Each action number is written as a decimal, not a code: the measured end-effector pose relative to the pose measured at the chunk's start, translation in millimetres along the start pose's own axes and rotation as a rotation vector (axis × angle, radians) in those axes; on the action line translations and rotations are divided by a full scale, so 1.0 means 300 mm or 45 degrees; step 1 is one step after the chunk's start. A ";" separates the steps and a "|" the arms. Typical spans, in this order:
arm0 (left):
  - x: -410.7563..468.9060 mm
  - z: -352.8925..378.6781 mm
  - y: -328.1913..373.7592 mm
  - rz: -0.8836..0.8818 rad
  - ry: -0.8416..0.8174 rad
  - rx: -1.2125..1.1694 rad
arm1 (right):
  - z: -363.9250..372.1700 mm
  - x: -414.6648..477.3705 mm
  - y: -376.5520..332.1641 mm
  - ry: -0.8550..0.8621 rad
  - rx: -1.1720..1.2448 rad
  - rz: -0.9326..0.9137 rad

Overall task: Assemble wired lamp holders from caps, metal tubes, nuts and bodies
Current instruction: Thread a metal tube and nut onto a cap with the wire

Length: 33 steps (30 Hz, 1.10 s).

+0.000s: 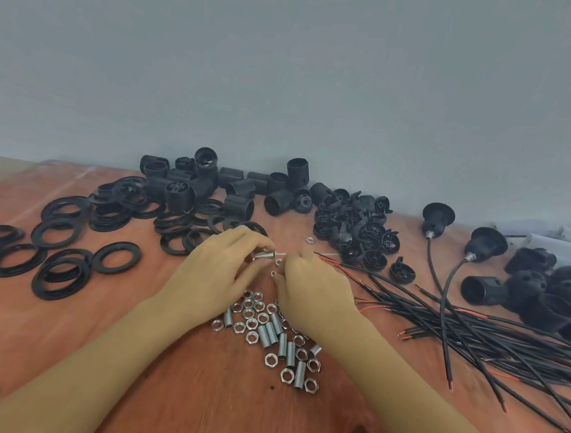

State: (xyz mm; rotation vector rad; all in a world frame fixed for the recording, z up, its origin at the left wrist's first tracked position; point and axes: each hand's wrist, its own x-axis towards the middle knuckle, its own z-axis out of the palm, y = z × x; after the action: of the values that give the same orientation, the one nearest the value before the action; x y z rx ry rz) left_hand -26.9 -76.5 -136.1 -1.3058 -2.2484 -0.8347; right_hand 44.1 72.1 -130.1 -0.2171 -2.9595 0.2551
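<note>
My left hand [223,265] pinches a short threaded metal tube [264,255] between thumb and fingers, held just above the wooden table [227,418]. My right hand [309,291] is curled close beside it, with small nuts [278,262] showing at its fingertips. Under both wrists lies a heap of loose nuts and metal tubes [274,338]. Black threaded bodies [241,187] are piled at the back. Black caps [359,224] lie heaped to the right of them. A bundle of black wires with red cores [459,326] fans out to the right.
Several black rings [61,252] spread over the left of the table. Two assembled wired holders [437,218] stand at the back right, with more black parts [550,297] beyond them. A grey wall rises right behind the piles.
</note>
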 end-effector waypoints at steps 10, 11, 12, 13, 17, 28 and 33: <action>0.001 -0.009 0.005 -0.062 0.092 -0.008 | -0.005 0.010 -0.011 0.062 -0.025 -0.083; 0.001 -0.011 0.005 -0.076 0.105 -0.007 | -0.002 0.013 -0.014 0.071 -0.047 -0.095; 0.001 -0.013 0.005 -0.088 0.112 -0.006 | 0.001 0.015 -0.015 0.083 -0.079 -0.108; 0.002 -0.015 0.006 -0.096 0.114 -0.006 | 0.004 0.017 -0.015 0.096 -0.107 -0.118; 0.002 -0.019 0.006 -0.098 0.126 -0.012 | -0.001 0.018 -0.002 0.052 -0.042 -0.052; -0.009 -0.010 0.021 0.005 0.151 -0.184 | -0.042 -0.023 0.064 0.191 0.627 0.069; -0.012 0.015 0.053 0.043 0.215 -0.368 | -0.085 -0.087 0.077 0.370 1.424 0.185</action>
State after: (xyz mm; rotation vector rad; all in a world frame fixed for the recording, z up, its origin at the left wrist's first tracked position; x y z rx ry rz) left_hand -11.5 -69.7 -136.9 -1.3348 -2.0248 -1.2446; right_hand 77.1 94.5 -113.5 -0.2671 -2.0999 1.6173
